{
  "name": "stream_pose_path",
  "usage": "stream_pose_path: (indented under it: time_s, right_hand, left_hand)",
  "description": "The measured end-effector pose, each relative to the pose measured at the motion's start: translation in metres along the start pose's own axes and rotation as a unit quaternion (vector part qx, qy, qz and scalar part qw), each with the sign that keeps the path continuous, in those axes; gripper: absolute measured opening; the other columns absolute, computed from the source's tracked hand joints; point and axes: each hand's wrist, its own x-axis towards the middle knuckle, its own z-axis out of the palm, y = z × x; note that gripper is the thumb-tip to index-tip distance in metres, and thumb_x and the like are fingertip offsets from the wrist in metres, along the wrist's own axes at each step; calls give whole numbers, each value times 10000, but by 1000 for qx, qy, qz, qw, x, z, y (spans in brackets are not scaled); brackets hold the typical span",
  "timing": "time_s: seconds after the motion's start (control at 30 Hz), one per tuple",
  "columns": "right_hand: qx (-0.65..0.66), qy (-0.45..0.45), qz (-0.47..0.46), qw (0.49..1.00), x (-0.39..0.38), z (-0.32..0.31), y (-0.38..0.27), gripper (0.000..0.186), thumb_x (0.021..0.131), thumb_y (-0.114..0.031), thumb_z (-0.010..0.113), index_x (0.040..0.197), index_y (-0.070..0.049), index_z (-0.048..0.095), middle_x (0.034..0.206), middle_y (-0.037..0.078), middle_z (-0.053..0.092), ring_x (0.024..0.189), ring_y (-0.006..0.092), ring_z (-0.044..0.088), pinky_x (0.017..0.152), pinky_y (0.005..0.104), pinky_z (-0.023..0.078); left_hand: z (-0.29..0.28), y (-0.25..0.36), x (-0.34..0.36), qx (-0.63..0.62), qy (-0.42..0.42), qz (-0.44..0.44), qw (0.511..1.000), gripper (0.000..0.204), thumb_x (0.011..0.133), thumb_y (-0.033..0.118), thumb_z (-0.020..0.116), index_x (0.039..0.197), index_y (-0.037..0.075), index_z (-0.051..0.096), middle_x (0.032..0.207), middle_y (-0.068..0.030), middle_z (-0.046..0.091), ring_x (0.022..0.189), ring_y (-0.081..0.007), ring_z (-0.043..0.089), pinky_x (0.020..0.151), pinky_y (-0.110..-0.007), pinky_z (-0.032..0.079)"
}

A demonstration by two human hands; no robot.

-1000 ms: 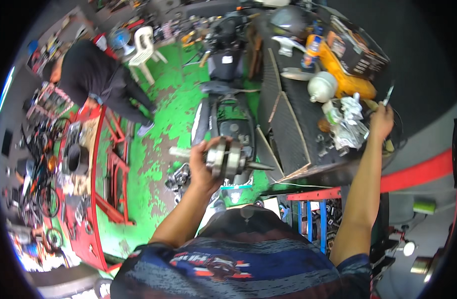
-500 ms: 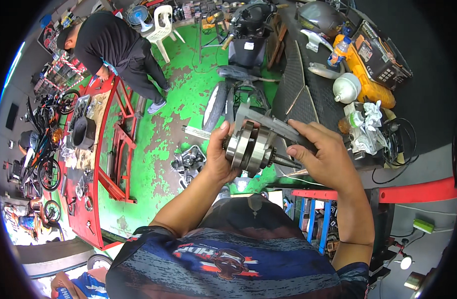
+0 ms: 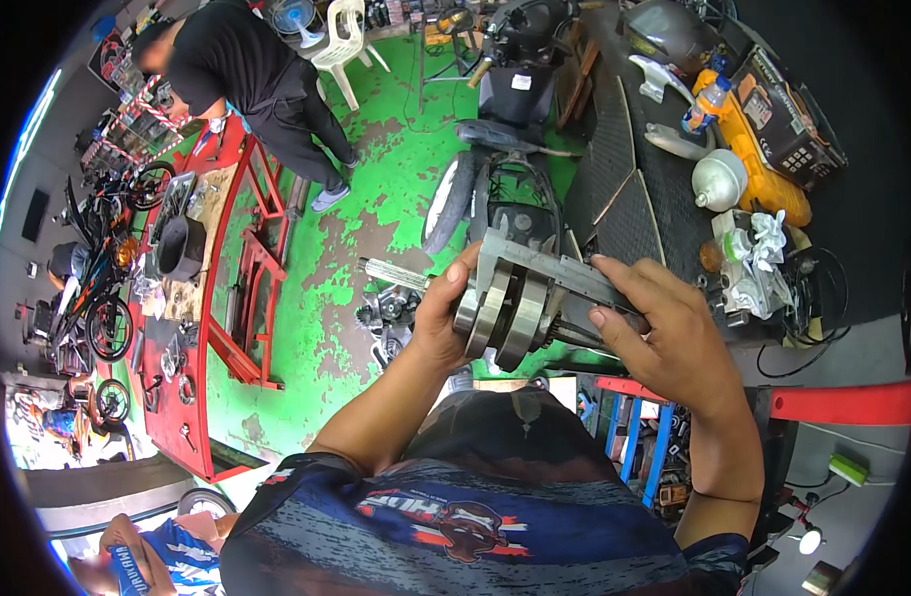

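A steel crankshaft (image 3: 516, 316) with two thick round webs is held up in front of my body. Closed around its left side is my left hand (image 3: 443, 316), thumb on top, with a splined shaft end poking out to the left. My right hand (image 3: 664, 333) grips a grey metal vernier caliper (image 3: 564, 270) between thumb and fingers. The caliper lies across the top of the webs, its jaw end near my left thumb. A tapered shaft end points right, below the caliper, partly hidden by my right hand.
To the left runs a red workbench (image 3: 199, 437) with a dark bin (image 3: 181, 248); a person in black (image 3: 247, 60) stands at its far end. A dark bench on the right carries a bottle (image 3: 706, 104) and a white canister (image 3: 719, 180). Engine parts (image 3: 386, 316) lie on the green floor (image 3: 316, 328).
The view has shifted, so the surroundings sit further right and lower. Both hands still hold the crankshaft and caliper. The person in black has raised their hands off the red bench.
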Motion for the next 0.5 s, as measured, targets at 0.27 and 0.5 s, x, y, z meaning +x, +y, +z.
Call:
stream_pose_path:
  time_s: [0.27,0.5]
  right_hand:
    - [-9,-14,-9,1000,-2,1,0,459,942,-180,747,1347,4,635,921,168,606,784,365,627,697,451,510]
    - [-19,-26,-37,999,-1,-1,-3,495,909,-119,766,1368,-4,622,959,162,606,805,372,642,713,463,525]
  left_hand:
    - [-6,1,1,32,-26,4,999,842,855,623,662,1384,-18,532,1288,-208,656,1169,-287,669,1012,-414,542]
    - [-9,1,2,48,-25,21,998,874,817,640,681,1370,-22,542,1260,-210,668,1131,-292,686,984,-417,555]
